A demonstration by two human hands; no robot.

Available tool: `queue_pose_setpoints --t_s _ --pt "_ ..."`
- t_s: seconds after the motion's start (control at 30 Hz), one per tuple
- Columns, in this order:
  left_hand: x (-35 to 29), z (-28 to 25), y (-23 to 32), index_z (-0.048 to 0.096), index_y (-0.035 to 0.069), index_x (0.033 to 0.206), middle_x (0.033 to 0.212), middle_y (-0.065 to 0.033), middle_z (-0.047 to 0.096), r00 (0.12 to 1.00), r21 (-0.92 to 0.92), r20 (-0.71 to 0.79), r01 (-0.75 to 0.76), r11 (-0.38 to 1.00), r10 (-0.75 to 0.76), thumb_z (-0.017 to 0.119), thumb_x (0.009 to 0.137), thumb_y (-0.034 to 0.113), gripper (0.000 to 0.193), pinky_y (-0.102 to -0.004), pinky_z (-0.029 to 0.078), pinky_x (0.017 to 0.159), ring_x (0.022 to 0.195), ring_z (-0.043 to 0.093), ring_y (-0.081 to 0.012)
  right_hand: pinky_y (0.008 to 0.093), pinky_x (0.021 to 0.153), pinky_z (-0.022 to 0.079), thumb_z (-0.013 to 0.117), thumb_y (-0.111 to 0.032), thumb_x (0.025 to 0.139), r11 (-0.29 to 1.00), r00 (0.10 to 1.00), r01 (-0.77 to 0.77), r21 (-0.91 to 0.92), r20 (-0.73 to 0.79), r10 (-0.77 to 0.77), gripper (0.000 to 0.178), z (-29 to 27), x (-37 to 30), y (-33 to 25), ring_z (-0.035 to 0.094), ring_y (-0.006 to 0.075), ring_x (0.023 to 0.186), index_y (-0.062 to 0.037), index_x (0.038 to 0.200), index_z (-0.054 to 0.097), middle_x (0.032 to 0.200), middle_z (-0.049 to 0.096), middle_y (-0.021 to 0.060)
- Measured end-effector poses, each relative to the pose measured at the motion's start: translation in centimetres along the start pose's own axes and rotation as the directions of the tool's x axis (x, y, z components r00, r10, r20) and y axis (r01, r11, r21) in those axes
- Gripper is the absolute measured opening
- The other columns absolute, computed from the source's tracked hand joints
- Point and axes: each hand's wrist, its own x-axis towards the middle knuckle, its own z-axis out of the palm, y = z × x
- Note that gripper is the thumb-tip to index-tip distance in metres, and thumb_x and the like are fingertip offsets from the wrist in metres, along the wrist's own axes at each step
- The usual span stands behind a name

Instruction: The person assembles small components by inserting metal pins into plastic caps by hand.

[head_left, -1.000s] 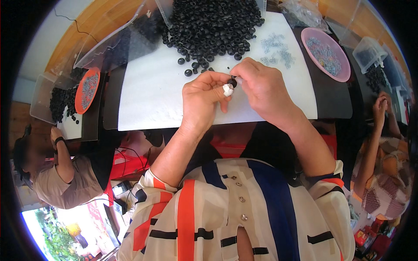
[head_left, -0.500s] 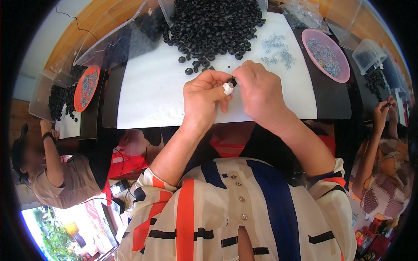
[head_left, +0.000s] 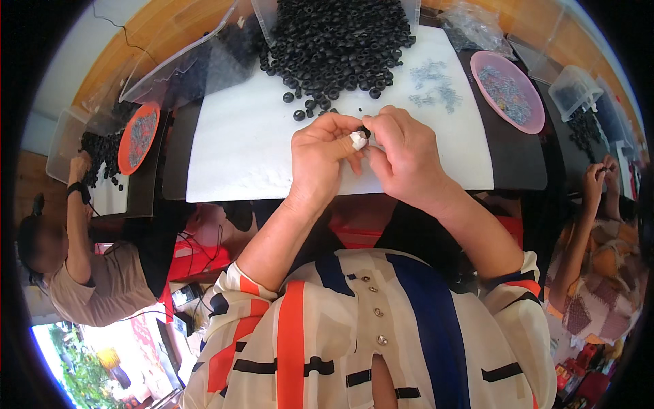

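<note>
A dark table [head_left: 514,163] carries a white sheet [head_left: 235,153], over whose far edge spreads a big heap of rounded black parts [head_left: 334,51]. On the table to the right of the sheet sits a pink oval tray [head_left: 533,127] of small pale pieces. Two bare hands meet above the sheet, just nearer than the heap: the left hand [head_left: 317,150] pinched narrow, the right hand [head_left: 409,150] curled with its fingertips against the left's; whether it grips anything I cannot tell. Beyond the right hand lies a loose scatter of clear pieces [head_left: 439,88]. A white wrap [head_left: 358,140] covers the left thumb's tip. Pinched there, partly hidden, is one small black part [head_left: 364,131]. A black speck [head_left: 360,109] lies just beyond.
</note>
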Motion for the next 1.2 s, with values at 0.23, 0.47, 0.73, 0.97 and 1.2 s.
queue_pose_setpoints --t_s 0.23,0.47,0.73,0.97,1.2 --pt "0.1 0.2 -0.3 0.065 -0.010 0.098 0.088 -0.0119 0.068 0.998 0.043 -0.035 -0.047 0.998 0.048 0.063 0.085 -0.008 0.014 -0.0264 0.051 0.074 0.076 0.063 -0.0157 0.0422 0.058 0.046 0.066 -0.004 0.069 0.993 0.992 -0.104 -0.050 -0.080 0.099 0.025 1.2 -0.6 -0.8 0.057 0.0306 0.070 -0.0055 0.087 0.050 0.079 0.053 0.0113" --pt "0.0 0.7 0.5 0.066 -0.010 0.095 0.085 -0.0120 0.069 0.999 0.142 -0.042 -0.005 0.990 0.011 0.062 0.084 -0.006 0.012 -0.0266 0.051 0.069 0.073 0.063 -0.0166 0.0406 0.053 0.046 0.069 -0.005 0.067 0.971 0.987 -0.106 -0.215 -0.137 0.077 0.027 1.8 -0.3 -0.3 0.058 0.0292 0.065 -0.0070 0.085 0.048 0.074 0.052 0.0097" --pt "-0.1 0.7 1.7 0.067 -0.010 0.090 0.076 -0.0134 0.067 0.986 0.224 0.068 0.132 0.966 -0.150 0.063 0.085 -0.001 0.011 -0.0283 0.048 0.054 0.057 0.060 -0.0191 0.0419 0.055 0.047 0.070 -0.007 0.067 0.987 0.989 -0.112 -0.112 -0.109 0.100 0.030 0.5 -0.6 -0.5 0.059 0.0307 0.067 -0.0065 0.086 0.047 0.075 0.054 0.0102" --pt "-0.5 1.1 1.4 0.068 -0.007 0.090 0.075 -0.0124 0.067 0.988 0.298 0.059 0.120 0.947 -0.144 0.063 0.087 0.007 0.015 -0.0279 0.045 0.053 0.054 0.057 -0.0170 0.0394 0.051 0.046 0.072 -0.009 0.066 0.986 0.990 -0.113 -0.125 -0.093 0.102 0.032 0.5 -1.0 -0.1 0.060 0.0279 0.062 -0.0064 0.084 0.047 0.073 0.055 0.0093" --pt "0.4 0.9 2.6 0.068 -0.007 0.090 0.074 -0.0130 0.067 0.950 0.332 0.160 0.206 0.920 -0.270 0.059 0.092 0.011 0.020 -0.0275 0.044 0.051 0.054 0.057 -0.0162 0.0352 0.048 0.048 0.079 -0.020 0.064 0.995 1.000 -0.012 -0.102 -0.027 0.009 0.038 -0.2 -0.6 0.8 0.061 0.0255 0.058 -0.0059 0.082 0.049 0.069 0.055 0.0086"
